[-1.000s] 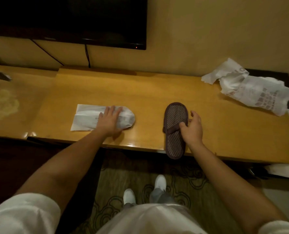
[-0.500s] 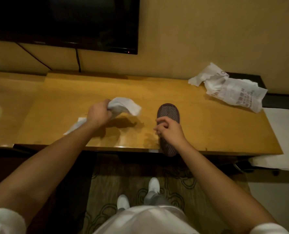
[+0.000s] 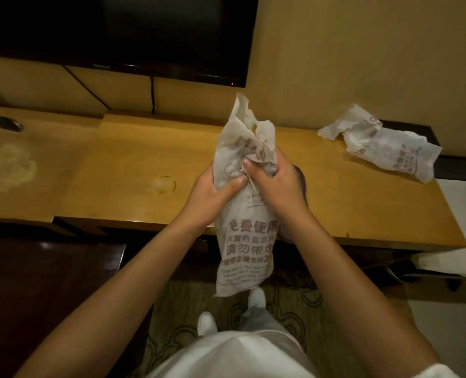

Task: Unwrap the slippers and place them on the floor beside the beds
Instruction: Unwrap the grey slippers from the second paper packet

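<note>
Both hands, left [image 3: 212,190] and right [image 3: 276,184], clench one white printed wrapper [image 3: 245,236] upright above the wooden desk [image 3: 117,170]. One brown slipper [image 3: 301,180] peeks out behind the right hand. One empty wrapper [image 3: 387,145] lies crumpled far right.

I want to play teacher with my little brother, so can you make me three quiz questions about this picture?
1. True or false: both hands grip the white slipper bag.
2. Where does the empty wrapper lie? A) on the floor B) on the wooden desk C) on the TV
3. What dark thing peeks out on the desk behind the right hand?

Key: 1. True; the left hand and right hand both squeeze it near the top. 2. B, at the right end. 3. An unwrapped brown slipper.
</note>
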Tool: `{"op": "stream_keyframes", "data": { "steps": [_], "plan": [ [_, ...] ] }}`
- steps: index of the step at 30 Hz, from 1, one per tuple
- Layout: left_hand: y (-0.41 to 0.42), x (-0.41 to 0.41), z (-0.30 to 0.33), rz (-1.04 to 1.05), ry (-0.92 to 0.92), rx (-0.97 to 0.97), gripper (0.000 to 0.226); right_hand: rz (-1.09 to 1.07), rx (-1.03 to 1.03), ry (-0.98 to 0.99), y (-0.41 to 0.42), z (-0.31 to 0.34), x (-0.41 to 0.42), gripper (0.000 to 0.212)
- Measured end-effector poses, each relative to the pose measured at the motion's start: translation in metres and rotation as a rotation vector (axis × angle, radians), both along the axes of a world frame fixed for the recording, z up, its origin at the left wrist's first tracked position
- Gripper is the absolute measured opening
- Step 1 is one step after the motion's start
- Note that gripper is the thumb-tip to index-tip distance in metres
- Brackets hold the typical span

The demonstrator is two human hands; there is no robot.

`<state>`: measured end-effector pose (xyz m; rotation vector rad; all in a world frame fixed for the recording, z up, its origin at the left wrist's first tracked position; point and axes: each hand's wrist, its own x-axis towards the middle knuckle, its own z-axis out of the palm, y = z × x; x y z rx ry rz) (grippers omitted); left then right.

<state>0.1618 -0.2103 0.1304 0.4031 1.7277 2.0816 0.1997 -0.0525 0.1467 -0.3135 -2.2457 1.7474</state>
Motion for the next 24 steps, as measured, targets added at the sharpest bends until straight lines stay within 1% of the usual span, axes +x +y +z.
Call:
{"op": "stream_keyframes", "data": {
  "steps": [3,4,6,7,8,9,11,12,13,14,15,16,18,19,20,21,22,24],
  "plan": [
    [-0.003,0.002,0.003,0.041,0.021,-0.022,0.041,-0.152,0.261,0.12,-0.003,0.014,0.007,0.049],
    [-0.006,0.002,0.003,0.041,0.041,-0.05,0.041,-0.168,0.356,0.19,-0.004,0.02,0.008,0.045],
    [-0.01,0.003,0.004,0.005,0.088,-0.082,0.039,-0.146,0.527,0.311,-0.007,0.03,0.008,0.028],
    [-0.013,0.005,0.004,-0.023,0.098,-0.078,0.038,-0.142,0.541,0.332,-0.007,0.034,0.009,0.021],
    [-0.016,0.005,0.005,-0.046,0.1,-0.069,0.038,-0.15,0.482,0.317,-0.005,0.037,0.01,0.02],
    [-0.019,0.005,0.006,-0.061,0.093,-0.056,0.038,-0.173,0.371,0.268,-0.002,0.041,0.011,0.023],
    [-0.026,0.006,0.008,-0.057,0.047,-0.018,0.036,-0.267,0.103,0.122,0.007,0.045,0.013,0.035],
    [-0.028,0.006,0.008,-0.046,0.024,-0.001,0.035,-0.308,0.009,0.05,0.013,0.046,0.014,0.04],
    [-0.03,0.005,0.009,-0.034,0.01,0.008,0.034,-0.324,0.0,-0.001,0.018,0.045,0.016,0.043],
    [-0.032,0.004,0.01,-0.026,0.004,0.009,0.033,-0.318,0.072,-0.024,0.02,0.044,0.018,0.043],
    [-0.033,0.003,0.01,-0.021,0.003,0.008,0.033,-0.303,0.194,-0.022,0.02,0.043,0.02,0.04],
    [-0.033,0.002,0.01,-0.02,0.009,0.007,0.033,-0.285,0.325,0.001,0.017,0.043,0.022,0.034],
    [-0.033,0.0,0.011,-0.025,0.026,-0.008,0.03,-0.278,0.646,0.061,0.011,0.046,0.022,0.015],
    [-0.033,-0.001,0.011,-0.031,0.042,-0.02,0.029,-0.258,0.808,0.097,0.008,0.05,0.02,0.012],
    [-0.034,-0.002,0.011,-0.044,0.065,-0.038,0.028,-0.21,0.897,0.139,0.005,0.053,0.018,0.013],
    [-0.035,-0.004,0.012,-0.065,0.088,-0.062,0.028,-0.134,0.882,0.163,0.005,0.058,0.016,0.012],
    [-0.037,-0.006,0.012,-0.089,0.106,-0.085,0.028,-0.057,0.78,0.148,0.003,0.064,0.014,0.012],
    [-0.041,-0.009,0.011,-0.148,0.121,-0.1,0.026,0.067,0.545,0.037,0.004,0.074,0.01,0.016]
  ]
}}
